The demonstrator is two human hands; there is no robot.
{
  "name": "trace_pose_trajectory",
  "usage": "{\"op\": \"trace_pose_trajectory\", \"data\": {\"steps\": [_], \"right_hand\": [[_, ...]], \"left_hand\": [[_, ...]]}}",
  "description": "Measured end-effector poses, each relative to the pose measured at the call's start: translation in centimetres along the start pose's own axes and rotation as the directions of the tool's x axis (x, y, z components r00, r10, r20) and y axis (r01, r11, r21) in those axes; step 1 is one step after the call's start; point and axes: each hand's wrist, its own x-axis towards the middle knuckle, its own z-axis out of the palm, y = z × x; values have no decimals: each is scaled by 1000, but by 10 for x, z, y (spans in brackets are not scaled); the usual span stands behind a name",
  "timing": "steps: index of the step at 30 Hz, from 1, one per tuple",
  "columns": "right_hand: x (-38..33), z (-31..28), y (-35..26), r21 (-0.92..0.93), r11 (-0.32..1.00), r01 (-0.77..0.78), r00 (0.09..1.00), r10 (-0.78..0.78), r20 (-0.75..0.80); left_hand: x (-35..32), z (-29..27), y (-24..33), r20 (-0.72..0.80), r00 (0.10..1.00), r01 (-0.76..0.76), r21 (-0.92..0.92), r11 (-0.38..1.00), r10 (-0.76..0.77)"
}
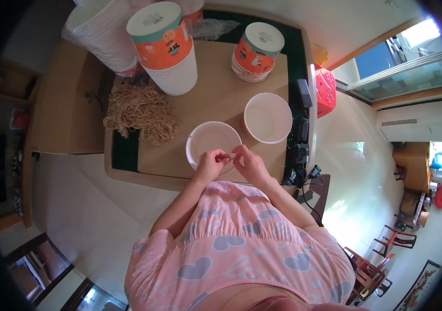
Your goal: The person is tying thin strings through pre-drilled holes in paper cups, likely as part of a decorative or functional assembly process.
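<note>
In front of me a white paper bucket stands open side up at the near edge of the table. A thin tan cord shows at its left rim. My left hand and my right hand meet over its near right rim, fingertips pinched close together. What they pinch is too small to make out. Just beyond my right hand stands a second open paper bucket, apart from the first. A tangled heap of tan cords lies to the left.
Farther back are a tall stack of upturned printed paper buckets and a shorter stack. White nested buckets lean at the far left, beside a cardboard box. Black power adapters with cables line the table's right edge.
</note>
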Motion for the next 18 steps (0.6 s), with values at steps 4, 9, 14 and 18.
{"op": "trace_pose_trajectory", "data": {"steps": [4, 9, 14, 18], "right_hand": [[-2, 1, 3, -12, 1000, 5, 1000, -5, -6], [-2, -1, -5, 70, 996, -60, 998, 57, 41], [-5, 5, 0, 51, 998, 41, 998, -38, -59], [-8, 3, -3, 14, 1000, 0, 997, 1, -71]], "left_hand": [[-2, 0, 6, 9, 1000, 3, -5, 1000, -3], [-4, 0, 8, 11, 1000, 8, 29, 1000, -8], [-5, 1, 8, 7, 999, -32, -36, 999, 32], [-4, 3, 10, -10, 999, -35, -41, 999, 34]]}}
